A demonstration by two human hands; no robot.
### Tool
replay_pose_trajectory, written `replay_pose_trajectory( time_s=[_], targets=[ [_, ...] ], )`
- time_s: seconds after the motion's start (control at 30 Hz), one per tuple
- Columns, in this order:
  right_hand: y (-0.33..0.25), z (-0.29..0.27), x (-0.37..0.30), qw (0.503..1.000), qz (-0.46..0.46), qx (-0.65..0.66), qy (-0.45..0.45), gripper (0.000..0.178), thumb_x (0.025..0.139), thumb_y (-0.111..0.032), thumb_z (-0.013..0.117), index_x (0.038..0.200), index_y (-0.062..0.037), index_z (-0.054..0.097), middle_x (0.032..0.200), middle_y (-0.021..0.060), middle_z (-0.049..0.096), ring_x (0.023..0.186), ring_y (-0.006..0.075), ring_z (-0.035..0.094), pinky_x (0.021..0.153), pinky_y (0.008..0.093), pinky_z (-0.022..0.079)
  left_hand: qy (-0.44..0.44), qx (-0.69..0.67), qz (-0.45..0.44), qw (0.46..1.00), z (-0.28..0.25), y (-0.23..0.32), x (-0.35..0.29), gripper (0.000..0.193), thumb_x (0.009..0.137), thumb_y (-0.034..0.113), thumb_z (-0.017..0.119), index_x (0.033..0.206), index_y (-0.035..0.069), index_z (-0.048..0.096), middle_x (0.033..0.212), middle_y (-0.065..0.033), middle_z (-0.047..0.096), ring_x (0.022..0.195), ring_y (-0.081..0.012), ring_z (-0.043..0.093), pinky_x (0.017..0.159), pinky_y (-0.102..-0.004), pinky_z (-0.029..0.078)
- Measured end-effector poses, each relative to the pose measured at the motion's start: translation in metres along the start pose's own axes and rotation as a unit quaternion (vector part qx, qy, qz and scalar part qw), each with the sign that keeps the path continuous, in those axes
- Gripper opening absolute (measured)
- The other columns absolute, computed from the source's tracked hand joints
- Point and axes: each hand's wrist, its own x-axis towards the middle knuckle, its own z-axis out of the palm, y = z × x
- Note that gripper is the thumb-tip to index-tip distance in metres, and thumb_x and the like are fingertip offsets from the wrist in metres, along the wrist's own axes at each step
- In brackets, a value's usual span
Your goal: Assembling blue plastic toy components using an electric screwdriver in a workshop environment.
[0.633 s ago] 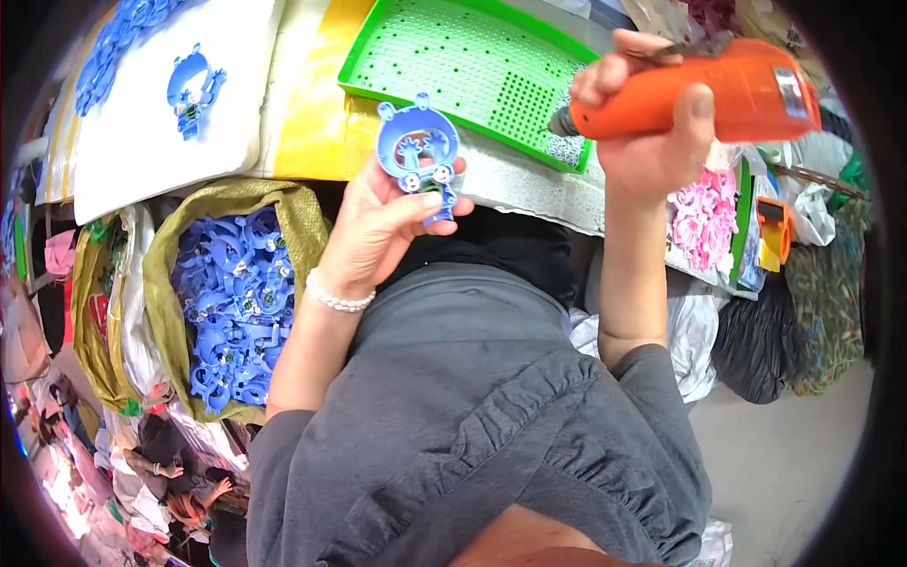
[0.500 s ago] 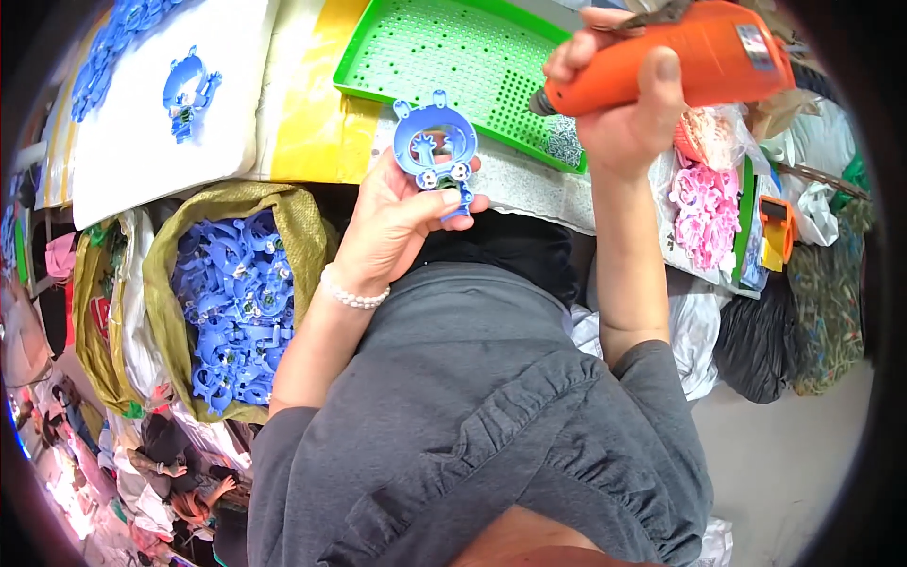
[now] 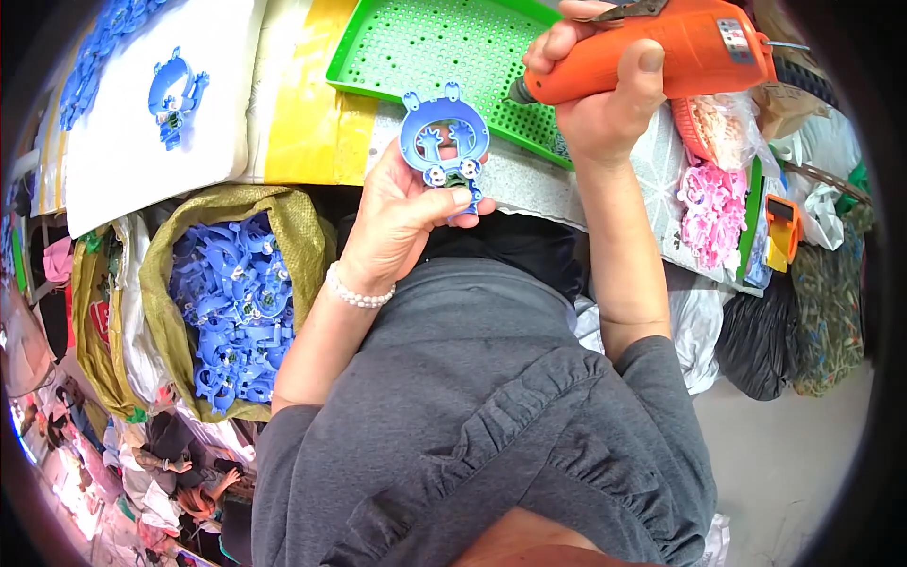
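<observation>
Between the thumb and fingers of my left hand is a blue plastic toy casing, with a round hollow head, two small ears and a narrow lower body. A pearl-like bracelet circles that wrist. My right hand grips an orange electric screwdriver, its dark nose pointing left over a green perforated tray. The nose is apart from the casing, up and to its right. Some small metal pieces show in the tray's near right corner, partly hidden by my right hand.
At left, an olive woven sack holds many blue casings. Another blue casing lies on a white board beyond it, near a blue pile. Pink plastic parts and an orange-yellow tool are at right.
My right hand and the screwdriver have shifted slightly left. My left hand has brought the casing a little to the right and up; both grips stay the same. The whole view has shifted slightly.
</observation>
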Motion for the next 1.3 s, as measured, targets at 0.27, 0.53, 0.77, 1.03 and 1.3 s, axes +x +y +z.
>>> replay_pose_trajectory(
  time_s=[0.27,0.53,0.77,1.03,1.3],
  targets=[
    [0.005,-0.005,0.001,1.000,-0.008,0.006,-0.016,0.059,0.083,-0.056,0.053,0.102,-0.0007,0.051,0.069,0.0079,0.053,0.054,0.0166,0.052,0.050,0.0269,0.045,0.000,-0.005,0.011,1.000,0.003,0.001,0.000,0.049,0.075,-0.006,0.062,0.120,0.002,0.043,0.106,-0.0135,0.059,0.080,-0.0246,0.067,0.061,-0.0263,0.056],
    [0.004,-0.003,0.001,1.000,-0.011,-0.013,-0.009,0.058,0.083,-0.056,0.053,0.100,-0.0004,0.051,0.068,0.0079,0.053,0.053,0.0167,0.051,0.049,0.0275,0.045,0.025,0.011,0.009,1.000,0.003,-0.004,0.001,0.047,0.077,-0.007,0.060,0.119,0.002,0.042,0.105,-0.0141,0.058,0.079,-0.0246,0.067,0.061,-0.0268,0.057],
    [-0.001,0.000,0.000,1.000,-0.005,0.002,0.003,0.060,0.082,-0.058,0.053,0.101,-0.0006,0.051,0.068,0.0075,0.053,0.054,0.0174,0.051,0.048,0.0280,0.044,0.019,0.026,0.025,0.999,0.000,-0.008,0.001,0.046,0.078,-0.001,0.061,0.121,0.002,0.043,0.108,-0.0182,0.060,0.080,-0.0246,0.067,0.062,-0.0267,0.058],
    [-0.011,0.029,-0.001,0.732,0.032,0.679,-0.047,0.076,0.079,-0.070,0.048,0.103,0.0019,0.050,0.069,0.0090,0.054,0.057,0.0202,0.053,0.055,0.0307,0.046,0.053,0.053,0.045,0.996,0.003,-0.010,-0.006,0.047,0.078,-0.001,0.062,0.121,0.002,0.043,0.105,-0.0164,0.061,0.079,-0.0232,0.067,0.062,-0.0262,0.057],
    [-0.046,0.000,-0.020,0.953,-0.038,0.104,-0.283,0.102,0.071,-0.082,0.040,0.124,0.0044,0.045,0.091,0.0056,0.056,0.078,0.0190,0.052,0.074,0.0374,0.041,0.056,0.048,0.037,0.997,0.010,-0.008,-0.003,0.036,0.077,-0.005,0.061,0.109,-0.001,0.044,0.089,-0.0106,0.062,0.072,-0.0192,0.066,0.059,-0.0259,0.055]
  ],
)
